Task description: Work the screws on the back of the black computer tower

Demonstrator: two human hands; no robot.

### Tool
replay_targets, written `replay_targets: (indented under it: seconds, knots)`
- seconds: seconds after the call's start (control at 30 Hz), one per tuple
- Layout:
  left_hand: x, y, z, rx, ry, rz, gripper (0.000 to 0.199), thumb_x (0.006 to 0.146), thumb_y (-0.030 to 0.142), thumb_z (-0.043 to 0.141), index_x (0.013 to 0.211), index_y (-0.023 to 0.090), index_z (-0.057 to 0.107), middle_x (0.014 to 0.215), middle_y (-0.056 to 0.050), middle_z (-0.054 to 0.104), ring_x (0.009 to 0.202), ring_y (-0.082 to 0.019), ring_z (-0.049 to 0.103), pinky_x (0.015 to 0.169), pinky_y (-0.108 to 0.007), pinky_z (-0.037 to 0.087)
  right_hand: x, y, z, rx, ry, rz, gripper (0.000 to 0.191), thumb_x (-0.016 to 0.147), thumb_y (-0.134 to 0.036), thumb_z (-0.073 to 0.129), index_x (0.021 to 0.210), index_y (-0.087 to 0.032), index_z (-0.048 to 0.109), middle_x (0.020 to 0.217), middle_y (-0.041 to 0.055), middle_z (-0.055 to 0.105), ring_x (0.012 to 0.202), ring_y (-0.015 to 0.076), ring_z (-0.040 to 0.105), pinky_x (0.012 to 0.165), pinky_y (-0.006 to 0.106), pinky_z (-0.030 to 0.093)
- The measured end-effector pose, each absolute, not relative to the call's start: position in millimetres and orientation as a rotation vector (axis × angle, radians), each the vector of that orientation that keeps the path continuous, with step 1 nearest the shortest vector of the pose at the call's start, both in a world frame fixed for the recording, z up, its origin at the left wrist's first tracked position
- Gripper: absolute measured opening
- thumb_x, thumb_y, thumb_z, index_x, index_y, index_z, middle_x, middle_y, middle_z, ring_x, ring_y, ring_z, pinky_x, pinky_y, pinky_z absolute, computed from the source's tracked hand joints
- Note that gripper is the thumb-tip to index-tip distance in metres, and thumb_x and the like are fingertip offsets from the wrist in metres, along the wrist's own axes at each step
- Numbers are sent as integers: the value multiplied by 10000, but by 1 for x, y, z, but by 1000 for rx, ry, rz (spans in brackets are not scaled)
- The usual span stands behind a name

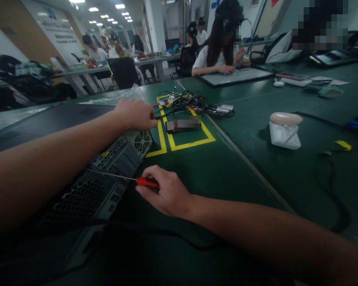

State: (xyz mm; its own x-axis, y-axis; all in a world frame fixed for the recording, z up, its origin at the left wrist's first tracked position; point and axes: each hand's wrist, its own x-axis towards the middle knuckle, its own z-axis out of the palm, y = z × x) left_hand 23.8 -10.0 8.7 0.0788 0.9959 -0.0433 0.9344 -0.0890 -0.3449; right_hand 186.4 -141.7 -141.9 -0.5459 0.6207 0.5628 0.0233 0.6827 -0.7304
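Note:
A desktop computer case (119,159) lies on its side at the left, with vent grilles and slot covers facing me. In my right hand (170,192) is a screwdriver with a red handle (146,182). Its long thin shaft (113,174) reaches left to the rear panel of the case; whether the tip sits in a screw is too dark to tell. My left hand (135,114) is at the far upper corner of the case, fingers curled inward. What those fingers hold, if anything, is hidden. Just beyond them a black cable runs toward a tangled bundle of cables (191,101).
Yellow tape (193,142) outlines areas on the green table (238,182); a dark boxy object (183,124) lies inside one. A white earbud case (284,133) stands at the right. A black strap (167,234) crosses the foreground. Opposite, a person (217,47) works over a flat panel (235,76).

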Motion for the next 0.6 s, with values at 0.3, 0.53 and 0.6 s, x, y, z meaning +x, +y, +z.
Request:
replay_targets:
  seconds: [0.3,0.53,0.6]
  knots:
    - [24,-10,9,-2118,-1972,404,652,877,659,537,1381,323,779,1328,-123,763,1256,-427,658,1060,-524,488,187,-142,-143,-535,-2046,870,229,1053,-446,655,1133,-238,605,1016,33,736,850,192,708,830,338,590]
    - [23,-9,8,-2127,-1932,398,653,884,635,529,1382,298,783,1295,-154,768,1208,-445,675,1002,-548,521,188,-142,-142,-531,-2028,871,222,1050,-438,651,1121,-233,606,1005,38,735,845,192,706,817,330,581]
    - [24,-9,9,-2128,-1921,426,667,892,636,517,1393,280,775,1305,-170,763,1194,-448,682,969,-543,537,188,-142,-142,-516,-2023,867,224,1052,-436,648,1124,-228,607,1007,42,737,841,192,704,815,332,582]
